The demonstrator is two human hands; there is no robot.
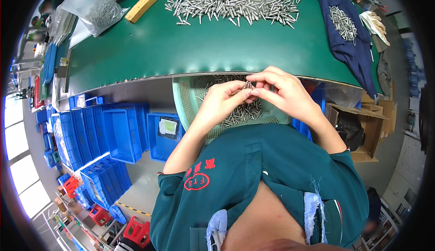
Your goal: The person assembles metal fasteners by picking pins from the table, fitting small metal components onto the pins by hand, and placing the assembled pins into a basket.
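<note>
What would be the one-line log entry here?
left hand + right hand: pinching small metal part | over green basket

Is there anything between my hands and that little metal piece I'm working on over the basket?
Nothing visible. The left hand and right hand already pinch the small metal part between their fingertips, directly above the pale green perforated basket of similar metal pins.

This is a factory assembly workshop. A long green workbench bears a heap of small metal pins; left of and below the bench, stacked blue plastic bins crowd the floor, and cardboard boxes sit to its right.
</note>
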